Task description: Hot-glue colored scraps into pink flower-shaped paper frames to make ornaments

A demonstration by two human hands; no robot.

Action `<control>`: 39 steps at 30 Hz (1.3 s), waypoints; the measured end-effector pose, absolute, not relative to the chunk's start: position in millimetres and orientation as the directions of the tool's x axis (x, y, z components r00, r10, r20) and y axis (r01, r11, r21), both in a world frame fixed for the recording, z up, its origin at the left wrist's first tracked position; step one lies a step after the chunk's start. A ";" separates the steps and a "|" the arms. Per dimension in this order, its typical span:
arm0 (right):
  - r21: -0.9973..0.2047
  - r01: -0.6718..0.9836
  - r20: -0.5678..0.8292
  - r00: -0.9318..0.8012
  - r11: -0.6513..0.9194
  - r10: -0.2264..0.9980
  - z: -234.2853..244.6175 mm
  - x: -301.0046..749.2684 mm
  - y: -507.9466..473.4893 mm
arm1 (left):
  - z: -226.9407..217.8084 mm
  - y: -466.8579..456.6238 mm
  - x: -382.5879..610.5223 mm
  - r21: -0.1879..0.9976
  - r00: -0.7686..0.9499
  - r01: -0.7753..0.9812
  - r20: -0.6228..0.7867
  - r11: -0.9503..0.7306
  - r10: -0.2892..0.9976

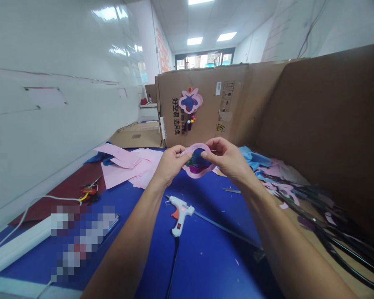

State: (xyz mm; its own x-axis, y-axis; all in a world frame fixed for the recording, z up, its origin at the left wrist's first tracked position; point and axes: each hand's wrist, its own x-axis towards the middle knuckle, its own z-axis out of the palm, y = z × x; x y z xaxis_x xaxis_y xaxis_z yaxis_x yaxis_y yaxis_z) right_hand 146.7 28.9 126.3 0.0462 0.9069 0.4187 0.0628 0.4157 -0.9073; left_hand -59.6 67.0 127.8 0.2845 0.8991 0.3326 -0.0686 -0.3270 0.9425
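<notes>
Between my two hands is a pink scalloped felt piece (197, 171) with a shiny blue, green and purple centre, raised above the blue table. My left hand (172, 164) pinches its left edge, thumb on the front. My right hand (226, 155) grips the upper right side, its thumb resting on the shiny centre. Below them a white glue gun (182, 211) with an orange trigger lies on the table, its small light lit and a glue stick (224, 228) sticking out of its back. A similar pink decoration (190, 101) hangs on the cardboard in front.
Pink felt sheets (137, 164) are heaped at the left. Small red-handled pliers (90, 192) and a white power strip (25, 245) lie nearer. Large black-handled scissors (318, 224) and felt scraps (277, 170) occupy the right. A tall cardboard box (243, 99) walls off the back.
</notes>
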 end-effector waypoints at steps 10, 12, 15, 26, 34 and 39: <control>-0.889 0.094 0.456 0.095 0.448 0.885 125.9 147.5 32.4 | 125.1 66.7 -58.1 0.934 0.305 -0.069 0.354 -0.350 0.884; -0.892 0.103 0.449 0.094 0.440 0.889 126.2 146.7 32.3 | 125.4 64.9 -57.1 0.933 0.303 -0.067 0.355 -0.352 0.884; -0.898 0.126 0.435 0.102 0.422 0.895 127.1 147.1 31.9 | 125.1 63.5 -54.7 0.939 0.287 -0.090 0.343 -0.332 0.894; -0.919 0.130 0.391 0.170 0.373 0.904 125.7 147.5 32.5 | 119.0 68.2 -51.2 0.957 0.246 -0.133 0.284 -0.258 0.927; -0.932 0.158 0.349 0.148 0.326 0.926 130.0 147.9 26.7 | 121.1 67.1 -53.4 0.950 0.241 -0.085 0.313 -0.301 0.919; -0.910 0.163 0.402 0.118 0.382 0.908 129.3 147.7 28.3 | 123.1 65.4 -52.9 0.926 0.239 -0.067 0.376 -0.371 0.895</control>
State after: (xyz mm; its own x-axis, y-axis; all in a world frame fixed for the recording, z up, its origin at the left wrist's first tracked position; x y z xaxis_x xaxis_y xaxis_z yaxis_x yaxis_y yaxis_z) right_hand 147.7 28.3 129.3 0.1180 0.9079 0.4022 0.1632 0.3817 -0.9098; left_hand -52.9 65.4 123.1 0.2393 0.8951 0.3762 -0.0673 -0.3712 0.9261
